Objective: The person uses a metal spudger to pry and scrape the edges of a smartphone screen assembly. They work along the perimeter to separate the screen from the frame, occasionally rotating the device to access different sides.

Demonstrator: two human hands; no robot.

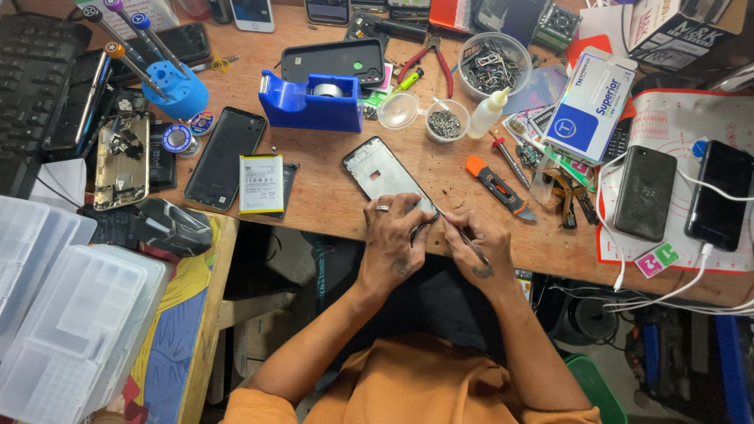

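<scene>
Hands meet at the near edge of the wooden desk (330, 208). The left hand (395, 239) grips an open phone frame (382, 177). The right hand (479, 247) pinches thin tweezers (463, 234), tip touching the frame's near corner. An orange knife (499, 186) lies just right.

Worn matt wooden bench (330, 200) — glossy blue plastic tape dispenser (310, 100), glossy black phone frame (386, 177), thin metal tweezers (469, 239).
</scene>
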